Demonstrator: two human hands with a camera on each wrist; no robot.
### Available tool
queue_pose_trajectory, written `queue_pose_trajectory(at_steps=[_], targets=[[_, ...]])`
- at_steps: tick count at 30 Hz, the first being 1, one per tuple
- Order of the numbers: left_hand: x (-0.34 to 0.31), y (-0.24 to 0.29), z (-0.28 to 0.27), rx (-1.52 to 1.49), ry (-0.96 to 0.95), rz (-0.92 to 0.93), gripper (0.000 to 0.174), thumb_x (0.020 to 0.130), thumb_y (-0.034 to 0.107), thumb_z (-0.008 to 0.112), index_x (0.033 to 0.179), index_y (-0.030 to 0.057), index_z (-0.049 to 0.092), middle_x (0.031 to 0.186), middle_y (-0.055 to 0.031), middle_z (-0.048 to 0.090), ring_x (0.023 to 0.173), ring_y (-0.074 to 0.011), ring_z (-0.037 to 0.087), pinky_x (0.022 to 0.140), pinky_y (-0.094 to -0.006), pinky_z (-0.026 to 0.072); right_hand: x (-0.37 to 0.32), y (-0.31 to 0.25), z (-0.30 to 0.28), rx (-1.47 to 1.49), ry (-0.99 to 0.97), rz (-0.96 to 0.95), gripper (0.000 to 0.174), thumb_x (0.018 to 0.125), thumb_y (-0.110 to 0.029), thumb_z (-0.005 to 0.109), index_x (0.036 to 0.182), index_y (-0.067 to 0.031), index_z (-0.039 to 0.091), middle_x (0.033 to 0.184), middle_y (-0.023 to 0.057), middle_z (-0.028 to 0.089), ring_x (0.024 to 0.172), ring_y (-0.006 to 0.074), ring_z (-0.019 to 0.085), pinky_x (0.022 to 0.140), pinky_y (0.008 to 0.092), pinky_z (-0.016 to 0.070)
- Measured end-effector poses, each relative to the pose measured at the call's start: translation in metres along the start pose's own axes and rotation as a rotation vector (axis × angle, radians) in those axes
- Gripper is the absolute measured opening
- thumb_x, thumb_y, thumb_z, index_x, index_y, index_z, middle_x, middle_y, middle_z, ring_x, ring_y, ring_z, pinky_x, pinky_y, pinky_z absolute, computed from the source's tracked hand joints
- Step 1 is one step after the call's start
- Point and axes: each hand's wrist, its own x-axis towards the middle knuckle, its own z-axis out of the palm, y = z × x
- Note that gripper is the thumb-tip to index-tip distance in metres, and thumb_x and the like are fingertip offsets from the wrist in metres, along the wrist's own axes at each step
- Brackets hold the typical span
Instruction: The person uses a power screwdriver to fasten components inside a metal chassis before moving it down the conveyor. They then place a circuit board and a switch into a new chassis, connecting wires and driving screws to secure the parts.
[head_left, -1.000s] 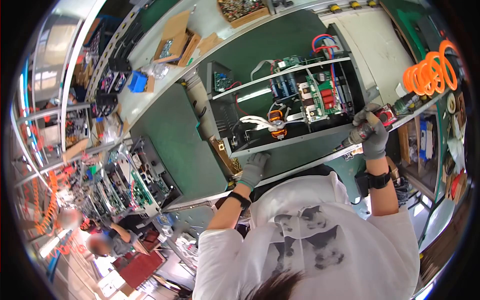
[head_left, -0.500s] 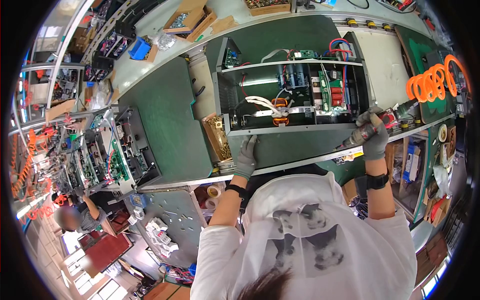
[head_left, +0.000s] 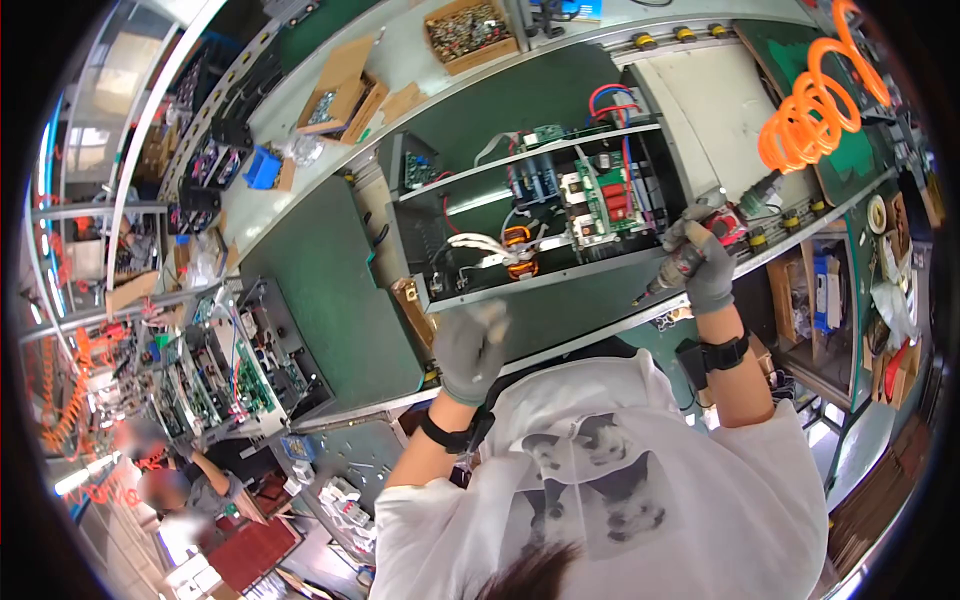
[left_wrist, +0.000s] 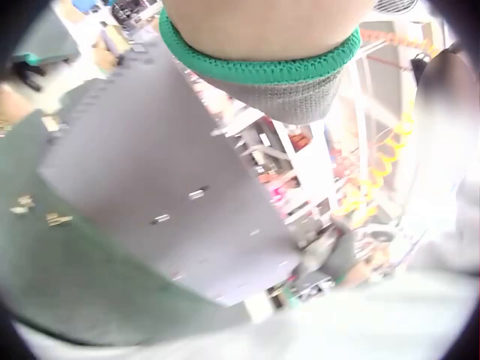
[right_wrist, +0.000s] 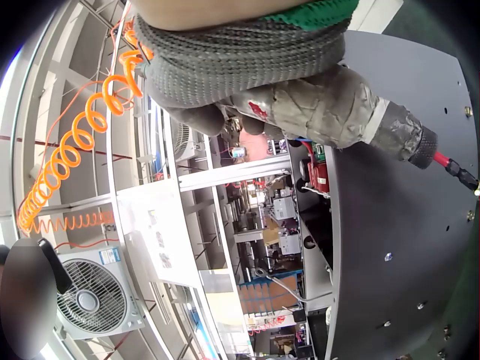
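An open grey metal chassis [head_left: 560,278] with circuit boards, wires and an orange-wound coil [head_left: 520,252] lies on the green work surface [head_left: 540,322]. My gloved left hand [head_left: 470,350] is in front of its near left corner, blurred, with bent fingers; whether they hold anything is unclear. The left wrist view shows only the glove cuff [left_wrist: 300,94] and the chassis panel [left_wrist: 165,180]. My right hand [head_left: 708,268] grips a power screwdriver [head_left: 680,268] by the chassis's near right corner. In the right wrist view, its red-and-black bit [right_wrist: 457,172] points across the panel [right_wrist: 397,217].
An orange coiled hose [head_left: 800,125] hangs at the right. Boxes of small parts [head_left: 470,35] and a blue bin [head_left: 263,168] stand behind and to the left. More chassis units [head_left: 240,370] are at the left, near another person [head_left: 215,480].
My left hand has come away from the chassis's front edge, back towards my body. My right hand still grips the screwdriver. The head view has shifted.
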Motion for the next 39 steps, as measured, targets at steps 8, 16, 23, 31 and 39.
queue_pose_trajectory(at_steps=[8,16,23,31,39], targets=[[0.11,0.0,0.045,-0.183,-0.48,-0.069,0.02,0.081,0.021,0.065,0.094,0.0074,0.072,0.081,-0.014,0.066,0.071,-0.0274,0.062,0.067,-0.0348,0.0478,-0.005,-0.005,0.003,-0.042,0.035,-0.016,0.017,0.076,-0.004,0.06,0.092,-0.0004,0.056,0.074,0.0094,0.06,0.065,0.0191,0.061,0.061,0.0311,0.0509],[0.118,-0.014,0.057,-0.263,-0.699,-0.129,0.016,0.081,0.015,0.061,0.09,0.0042,0.067,0.083,-0.0134,0.066,0.076,-0.0292,0.063,0.071,-0.0342,0.0489,-0.005,-0.007,0.008,-0.056,0.068,-0.01,0.017,0.074,-0.002,0.061,0.091,-0.0001,0.057,0.073,0.0085,0.061,0.064,0.0177,0.061,0.06,0.0299,0.0505],[0.121,-0.007,0.064,0.446,-0.864,0.206,0.008,0.078,0.021,0.062,0.079,0.0131,0.065,0.076,-0.006,0.061,0.075,-0.0249,0.062,0.064,-0.0372,0.044,-0.003,-0.009,0.009,-0.131,0.053,0.018,0.017,0.073,-0.002,0.062,0.09,-0.0001,0.058,0.072,0.0074,0.06,0.061,0.0153,0.059,0.057,0.0278,0.0488],[0.107,-0.011,0.109,0.438,-0.765,-0.032,0.013,0.07,0.009,0.059,0.082,0.0085,0.065,0.081,-0.0098,0.062,0.077,-0.0288,0.062,0.072,-0.0384,0.046,-0.006,-0.009,0.005,-0.172,0.05,0.03,0.021,0.074,-0.006,0.061,0.094,-0.0005,0.056,0.075,0.0093,0.061,0.065,0.018,0.059,0.062,0.0301,0.0494],[0.095,-0.011,0.109,0.38,-0.602,-0.064,0.008,0.074,0.009,0.058,0.081,0.0057,0.058,0.081,-0.013,0.059,0.077,-0.0323,0.06,0.067,-0.0429,0.0455,-0.005,-0.008,0.006,-0.137,0.053,-0.01,0.019,0.072,0.0,0.063,0.09,0.0006,0.058,0.072,0.0073,0.06,0.062,0.0147,0.059,0.059,0.027,0.0486]])
